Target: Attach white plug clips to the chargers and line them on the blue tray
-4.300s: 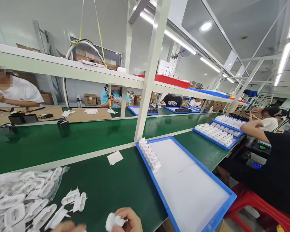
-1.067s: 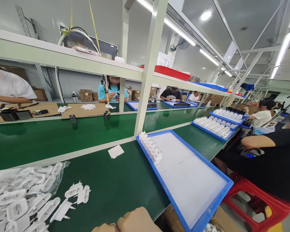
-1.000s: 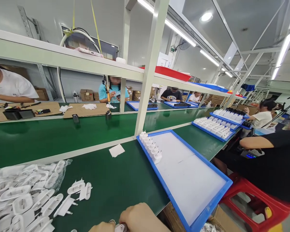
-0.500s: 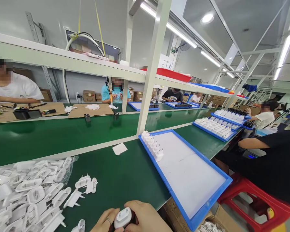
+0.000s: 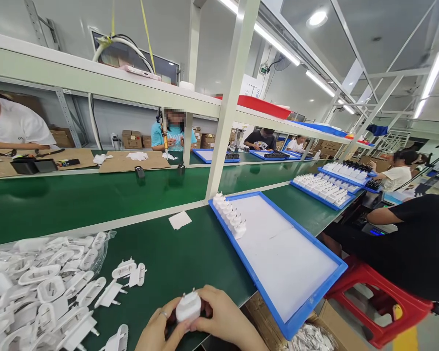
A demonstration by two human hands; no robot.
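Note:
At the bottom edge, my left hand (image 5: 156, 329) and my right hand (image 5: 225, 319) together grip one white plug adapter (image 5: 188, 307), prongs pointing up, over the green bench (image 5: 175, 263). A pile of white plug parts (image 5: 40, 292) lies to the left, partly on a clear plastic bag. A few loose plug parts (image 5: 126, 275) lie just beyond my left hand. To the right lies a blue tray (image 5: 307, 317) with a white liner. A short row of finished adapters (image 5: 229, 217) stands along its far left edge.
A white paper scrap (image 5: 180, 220) lies on the bench. A white post (image 5: 229, 97) rises behind the tray. A person in black (image 5: 417, 243) sits at right on a red stool (image 5: 380, 307). More blue trays of adapters (image 5: 324, 192) lie beyond. Other workers sit across the conveyor.
My hands have risen into view from the bottom edge, and the white adapter between them has turned prongs up. Small black items on the far conveyor have drifted right.

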